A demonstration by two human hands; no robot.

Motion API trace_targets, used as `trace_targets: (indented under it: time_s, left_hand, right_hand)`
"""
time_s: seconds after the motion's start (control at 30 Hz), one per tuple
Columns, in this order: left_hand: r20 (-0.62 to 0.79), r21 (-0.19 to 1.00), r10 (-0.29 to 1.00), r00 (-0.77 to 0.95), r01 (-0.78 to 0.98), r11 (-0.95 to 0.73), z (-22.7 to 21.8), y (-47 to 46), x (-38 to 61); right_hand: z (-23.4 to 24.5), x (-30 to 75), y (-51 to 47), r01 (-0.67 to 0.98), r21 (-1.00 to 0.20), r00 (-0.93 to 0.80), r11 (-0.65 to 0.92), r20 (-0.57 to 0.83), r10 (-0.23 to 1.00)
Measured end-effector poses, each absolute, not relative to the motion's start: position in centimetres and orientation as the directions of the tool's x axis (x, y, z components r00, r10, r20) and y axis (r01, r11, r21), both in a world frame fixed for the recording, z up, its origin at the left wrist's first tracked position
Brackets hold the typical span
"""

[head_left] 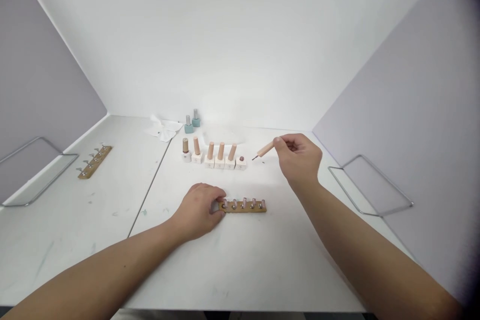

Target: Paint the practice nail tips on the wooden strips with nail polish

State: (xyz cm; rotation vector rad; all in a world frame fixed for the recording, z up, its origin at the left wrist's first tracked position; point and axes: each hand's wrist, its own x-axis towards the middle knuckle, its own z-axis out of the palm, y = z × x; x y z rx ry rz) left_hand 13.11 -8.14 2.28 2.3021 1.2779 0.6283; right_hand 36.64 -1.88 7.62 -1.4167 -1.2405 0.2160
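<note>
At nine o'clock from the narrow tan wooden strip with round silver studs [243, 208] near the middle of the white, smooth-topped counter [262, 270], a bent silver wire frame [52, 181] stands out at the left wall. Between nine and ten o'clock lies a second tan wooden strip [94, 164], set aslant, with small shiny pieces raised along it. A crumpled white tissue [165, 132] lies between ten and eleven. Next come a white bottle with a gold cap [186, 157] and, farther off at eleven o'clock, two square teal bottles with silver caps [188, 129]. Four square white bottles with tall peach caps [220, 162] continue the front row, leaning caps among them.

At nine o'clock, touching the near strip, is the left hand [200, 207]; its grip is closed over the strip's left end, thumb and fingers apart only by the wood. Five small pinkish pieces stand up along this strip. At twelve o'clock, ending the row, is a square white bottle with an uncapped, reddish-brown mouth [241, 163].

Between one and two o'clock, the right hand [300, 157] is raised, its grip pinched on a peach-handled brush with a dark tip [265, 149]. The tip points toward eight o'clock, apart from bottle and strip. Near three o'clock is another silver wire frame [387, 180].
</note>
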Motion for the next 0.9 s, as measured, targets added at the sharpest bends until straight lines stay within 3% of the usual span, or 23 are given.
trace_targets:
  time_s: [0.9]
  left_hand:
    - [0.167, 0.602, 0.857, 0.488, 0.637, -0.481, 2.6, -7.9, 13.2]
  right_hand:
    - [6.6, 34.4, 1.1, 0.691, -0.648, 0.19, 0.321, 0.591, 0.784]
